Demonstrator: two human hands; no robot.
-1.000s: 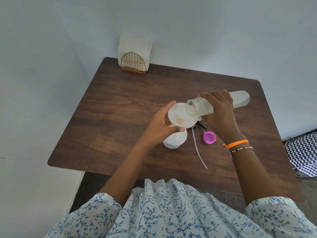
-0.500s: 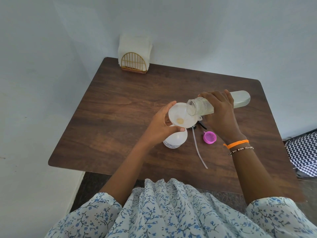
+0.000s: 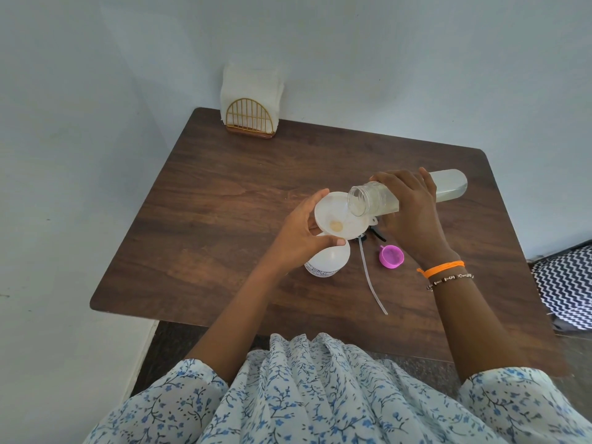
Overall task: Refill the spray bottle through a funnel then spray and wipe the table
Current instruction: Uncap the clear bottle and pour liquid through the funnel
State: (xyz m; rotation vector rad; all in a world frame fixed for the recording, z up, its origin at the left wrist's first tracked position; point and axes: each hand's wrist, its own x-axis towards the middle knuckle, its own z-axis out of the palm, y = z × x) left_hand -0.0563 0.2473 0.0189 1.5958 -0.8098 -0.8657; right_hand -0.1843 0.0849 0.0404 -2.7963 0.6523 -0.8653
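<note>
A white spray bottle stands mid-table with a white funnel set in its neck. My left hand holds the funnel's rim between thumb and fingers. My right hand grips a clear plastic bottle lying almost level, its open mouth over the funnel bowl. Pale liquid fills part of the clear bottle. The spray head lies on the table behind the funnel, mostly hidden, its dip tube stretching toward me. A pink cap lies beside my right wrist.
The dark wooden table sits in a corner between two pale walls. At its far left corner a gold wire holder keeps white napkins upright. A zigzag-patterned cushion lies off the table's right side.
The clear bottle's base has risen slightly, tipping its mouth a little more into the funnel. My left hand has stayed on the funnel.
</note>
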